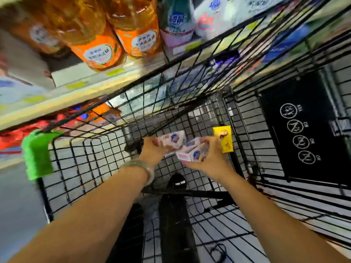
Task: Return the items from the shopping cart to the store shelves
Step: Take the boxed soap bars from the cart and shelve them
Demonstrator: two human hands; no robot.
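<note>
Both my arms reach down into a black wire shopping cart (79, 168). My left hand (152, 150) grips a white soap box (175, 138) with a blue shield logo. My right hand (212, 158) holds a second, similar white soap box (191, 155) just below and right of the first; the two boxes touch or overlap. A yellow box (224, 138) lies on the cart floor just beyond my right hand. A pale bracelet sits on my left wrist.
Store shelves run along the upper left, with orange bottles (98, 52) and a white-green bottle (177, 23). A green handle cover (37, 154) is on the cart's left corner. The black child-seat flap (303, 130) with warning icons is at right. The image is blurred.
</note>
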